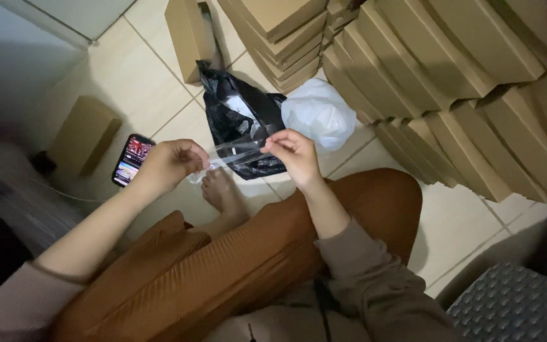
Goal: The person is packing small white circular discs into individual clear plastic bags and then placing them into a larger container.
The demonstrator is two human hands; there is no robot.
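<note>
Your left hand (171,163) and right hand (294,152) pinch a clear strip (238,151), seemingly tape; black bag (242,120) beyond holds plastic scraps.

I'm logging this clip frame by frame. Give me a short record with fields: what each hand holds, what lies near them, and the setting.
left hand: left hand pinches one end of a clear plastic strip
right hand: right hand pinches the other end, strip stretched between both
behind hands: black plastic bag, white plastic bag
to the left: phone with lit screen on the tiled floor
stacks: flat brown cardboard boxes piled at right and top
posture: seated on floor, bare foot under the hands
</note>
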